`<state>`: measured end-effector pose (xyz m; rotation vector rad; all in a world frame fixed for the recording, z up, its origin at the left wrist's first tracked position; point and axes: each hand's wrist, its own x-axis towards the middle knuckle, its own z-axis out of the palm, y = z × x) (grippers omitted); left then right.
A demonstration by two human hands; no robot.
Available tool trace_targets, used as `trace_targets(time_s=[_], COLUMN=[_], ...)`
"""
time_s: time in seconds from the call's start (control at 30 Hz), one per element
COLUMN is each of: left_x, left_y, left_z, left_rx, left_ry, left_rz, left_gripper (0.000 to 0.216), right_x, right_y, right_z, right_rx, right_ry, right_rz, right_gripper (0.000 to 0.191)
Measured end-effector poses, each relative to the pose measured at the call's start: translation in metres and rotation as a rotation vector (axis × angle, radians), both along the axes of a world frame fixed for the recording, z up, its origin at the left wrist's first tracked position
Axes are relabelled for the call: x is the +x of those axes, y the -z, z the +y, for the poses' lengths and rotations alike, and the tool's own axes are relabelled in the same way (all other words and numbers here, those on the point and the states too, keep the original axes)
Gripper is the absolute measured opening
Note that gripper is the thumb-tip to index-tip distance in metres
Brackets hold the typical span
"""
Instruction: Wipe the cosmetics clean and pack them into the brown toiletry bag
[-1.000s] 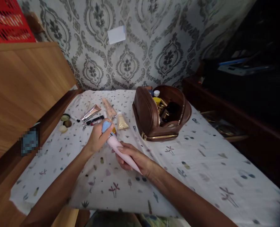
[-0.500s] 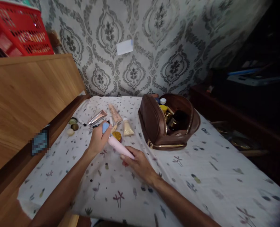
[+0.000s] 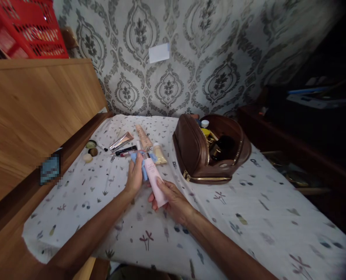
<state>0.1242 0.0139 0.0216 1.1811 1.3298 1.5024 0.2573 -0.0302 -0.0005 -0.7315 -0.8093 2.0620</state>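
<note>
My right hand (image 3: 171, 198) is closed round the lower end of a pale pink squeeze tube (image 3: 153, 175), which tilts up and to the left. My left hand (image 3: 135, 173) is closed on a light blue cloth (image 3: 144, 171) that lies against the tube's upper, capped end. Just beyond the hands lie a cream-coloured tube (image 3: 159, 153), a peach tube (image 3: 143, 137), a shiny rose-gold tube (image 3: 122, 140) and a slim black cosmetic stick (image 3: 126, 151). Part of the tube's cap is hidden by the cloth and fingers.
An open brown cosmetic bag (image 3: 202, 155) with bottles and brushes inside stands right of the hands on the patterned cloth (image 3: 219, 229). Several small round items (image 3: 92, 151) lie at the left. A wooden panel (image 3: 44, 101) with a red basket (image 3: 35, 31) borders the left side.
The pink tube has turned more upright, its printed side now showing. My left hand has shifted slightly right and down, and more of the blue cloth shows round the cap end.
</note>
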Motion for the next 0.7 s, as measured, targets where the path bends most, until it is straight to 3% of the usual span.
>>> trace_targets(time_s=[0.23,0.3,0.43,0.5,0.6,0.7], left_x=[0.022,0.02,0.012,0.005,-0.009,-0.026], left_y=[0.017,0.019,0.013,0.006,-0.005,-0.011], left_z=[-0.028,-0.027,-0.021,-0.017,-0.014,-0.014], left_rx=[-0.213,-0.205,-0.138,-0.11,-0.067,-0.11], left_ry=[0.511,0.492,0.318,0.337,0.481,0.68], left_rz=[-0.114,-0.134,-0.153,-0.112,0.047,0.217], left_gripper=[0.063,0.063,0.058,0.058,0.056,0.048], right_x=[0.007,0.006,0.005,0.009,0.021,0.033], right_y=[0.004,0.005,0.009,0.011,0.006,-0.005], right_z=[0.008,0.008,0.008,0.013,0.022,0.025], right_rx=[0.039,0.055,0.08,0.142,0.352,0.505], right_ry=[0.133,0.09,-0.032,-0.033,0.19,0.441], right_rz=[-0.07,-0.134,-0.31,-0.427,-0.561,-0.477], right_gripper=[0.056,0.06,0.068,0.07,0.068,0.054])
